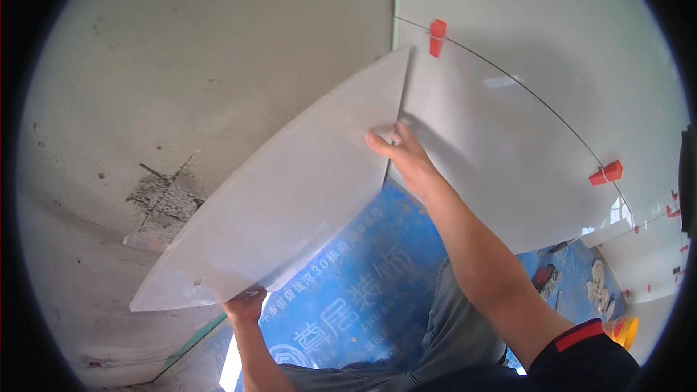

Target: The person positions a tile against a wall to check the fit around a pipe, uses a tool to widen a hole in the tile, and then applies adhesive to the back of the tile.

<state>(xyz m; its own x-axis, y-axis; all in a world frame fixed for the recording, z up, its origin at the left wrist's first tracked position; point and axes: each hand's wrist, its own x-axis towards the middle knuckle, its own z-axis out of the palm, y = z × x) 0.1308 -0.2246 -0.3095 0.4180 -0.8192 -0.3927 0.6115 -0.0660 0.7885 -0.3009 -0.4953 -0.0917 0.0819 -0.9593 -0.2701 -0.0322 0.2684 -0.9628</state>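
Observation:
A large, glossy white wall tile (pixel 290 181) is held up at a slant against the bare plaster wall, its upper corner close to the wall corner. My left hand (pixel 247 305) grips it from below along its lower edge, most of the fingers hidden behind it. At its right edge my right hand (pixel 406 152) is closed on it, with the thumb on the front face. Just right of that hand is a white tile (pixel 501 167) fixed on the adjoining wall. Red levelling wedges (pixel 437 38) sit in the dark joint above that tile.
The grey plaster wall (pixel 218 43) has a rough, chipped patch (pixel 167 199). Blue printed sheeting (pixel 363 268) covers the floor below. Rags or gloves (pixel 597 287) and a yellow bucket (pixel 626 332) are at the lower right, by my elbow. My knees are bent under the tile.

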